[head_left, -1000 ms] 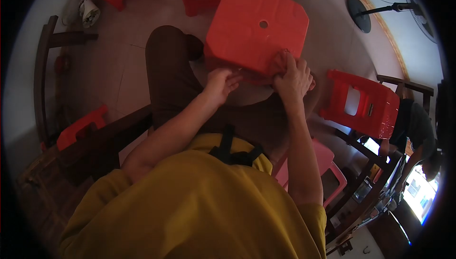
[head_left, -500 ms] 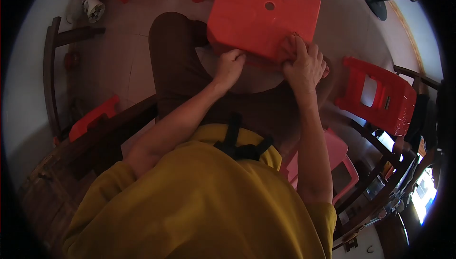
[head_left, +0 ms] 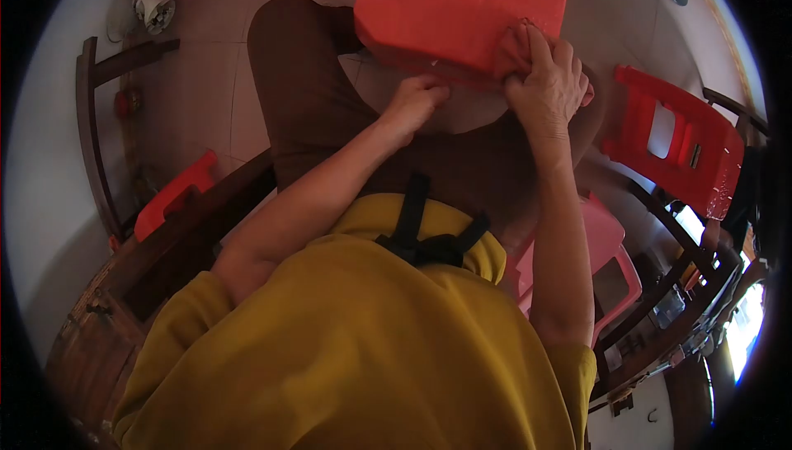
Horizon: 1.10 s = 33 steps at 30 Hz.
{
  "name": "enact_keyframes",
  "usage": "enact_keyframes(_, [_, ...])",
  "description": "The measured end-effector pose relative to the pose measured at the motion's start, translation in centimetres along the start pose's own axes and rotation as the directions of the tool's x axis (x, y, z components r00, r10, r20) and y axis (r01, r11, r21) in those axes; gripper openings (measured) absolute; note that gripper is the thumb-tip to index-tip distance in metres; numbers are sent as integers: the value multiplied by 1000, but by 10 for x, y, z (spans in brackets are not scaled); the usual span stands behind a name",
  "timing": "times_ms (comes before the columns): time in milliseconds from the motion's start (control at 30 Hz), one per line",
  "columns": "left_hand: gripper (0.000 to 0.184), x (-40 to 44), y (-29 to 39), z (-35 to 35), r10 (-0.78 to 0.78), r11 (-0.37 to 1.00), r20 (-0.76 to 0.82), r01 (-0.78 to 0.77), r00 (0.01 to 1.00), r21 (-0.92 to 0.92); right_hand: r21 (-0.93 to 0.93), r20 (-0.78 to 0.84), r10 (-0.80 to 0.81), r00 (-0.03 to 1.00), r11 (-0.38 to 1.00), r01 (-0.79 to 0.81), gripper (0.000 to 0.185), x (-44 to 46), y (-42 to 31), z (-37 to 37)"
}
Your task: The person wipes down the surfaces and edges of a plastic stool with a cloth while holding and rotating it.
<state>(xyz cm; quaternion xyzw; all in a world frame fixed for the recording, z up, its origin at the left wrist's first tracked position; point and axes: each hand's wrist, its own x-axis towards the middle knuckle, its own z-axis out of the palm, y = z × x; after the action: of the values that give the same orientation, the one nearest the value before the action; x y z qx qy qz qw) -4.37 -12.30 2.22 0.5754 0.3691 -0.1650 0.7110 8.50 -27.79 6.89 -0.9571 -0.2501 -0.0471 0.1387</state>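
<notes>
A red plastic stool (head_left: pixel 445 13) with a round hole in its seat stands in front of my knees. My right hand (head_left: pixel 549 83) is closed round a crumpled reddish cloth (head_left: pixel 515 50), which it presses on the near right corner of the seat. Just below the stool's near edge is my left hand (head_left: pixel 418 103), its fingers curled together. Whatever the left fingers pinch, if anything, is too small to make out.
Another red stool (head_left: pixel 676 141) lies on its side at the right, near a dark wooden chair frame. A pink chair (head_left: pixel 606 235) is beside my right arm. Dark wooden furniture (head_left: pixel 198 235) and a red stool part (head_left: pixel 169 202) are at the left.
The view has shifted, so the stool now sits higher in the picture. My left hand has drawn slightly away from the stool's edge and its fingers have curled. The right hand stays on the cloth.
</notes>
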Motion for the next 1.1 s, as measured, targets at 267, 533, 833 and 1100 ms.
enact_keyframes(267, [25, 30, -4, 8, 242, 961, -120, -221, 963, 167, -8, 4, 9, 1000, 1000, -9, 63, 0, -1, 1])
enact_keyframes(533, [25, 24, 6, 1, 145, 980, -313, -179, 938, -83, -19, 7, 15, 1000, 1000, -15, 63, 1, -2, 1])
enact_keyframes(833, [28, 4, 29, 4, -39, 838, -141, -45, 989, -544, -20, 7, -20, 1000, 1000, 20, 63, 2, 1, 2])
enact_keyframes(1100, [35, 4, 22, -5, -91, 906, -150, 20, 984, -422, -14, 2, -15, 1000, 1000, 15, 63, 3, 2, 3])
